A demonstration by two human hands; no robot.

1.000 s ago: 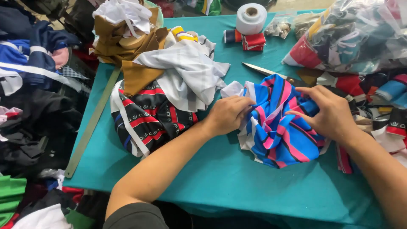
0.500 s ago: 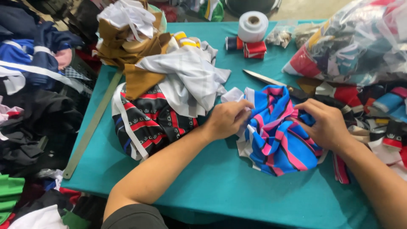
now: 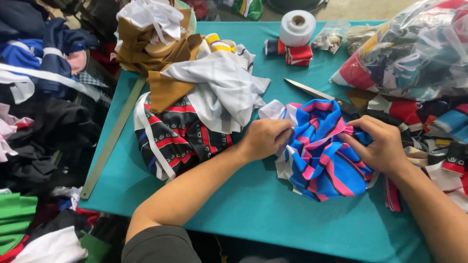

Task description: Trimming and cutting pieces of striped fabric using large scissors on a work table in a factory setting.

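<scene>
A crumpled garment with blue, pink and black stripes [image 3: 324, 160] lies on the teal table [image 3: 253, 214], right of centre. My left hand [image 3: 265, 139] grips its left edge, near a white lining piece. My right hand [image 3: 378, 146] pinches the bunched fabric on its right side. Both hands are closed on the cloth, which rests on the table between them.
A pile of clothes [image 3: 195, 97] in black-red, white and brown sits left of my hands. Scissors [image 3: 317, 92] lie behind the garment. A white tape roll [image 3: 297, 27] and thread spools [image 3: 292, 51] stand at the back. A clear bag of fabric [image 3: 414, 53] fills the right. A long ruler [image 3: 114, 136] lies along the left edge.
My hands have shifted slightly on the striped garment, bunching it more tightly between them. The garment stays in the same spot on the table.
</scene>
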